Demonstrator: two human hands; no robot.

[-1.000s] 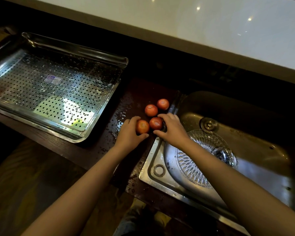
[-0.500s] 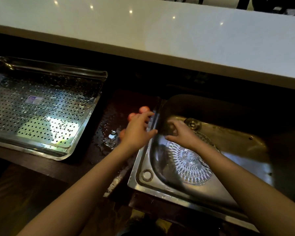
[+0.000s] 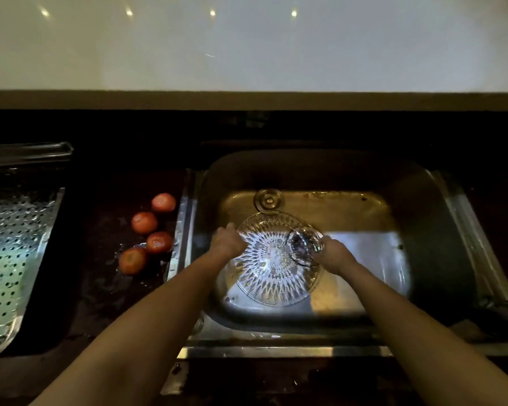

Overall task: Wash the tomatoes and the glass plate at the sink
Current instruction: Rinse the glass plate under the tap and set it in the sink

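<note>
A cut-pattern glass plate (image 3: 272,268) lies in the steel sink (image 3: 440,238), just in front of the drain (image 3: 267,199). My left hand (image 3: 228,243) grips the plate's left rim. At the plate's right rim my right hand (image 3: 336,254) is closed, its fingertips against a small clear glass (image 3: 304,246) lying on its side on the plate. Several red tomatoes (image 3: 144,222) sit in a loose row on the wet dark counter left of the sink, apart from both hands.
A perforated steel tray (image 3: 12,244) stands at the far left on the dark counter. A raised white countertop (image 3: 247,54) runs along the back. A dark metal fitting (image 3: 502,306) sits at the sink's right front corner.
Both hands have left the tomatoes and moved right into the sink, onto the glass plate. The view has swung right, centring the sink.
</note>
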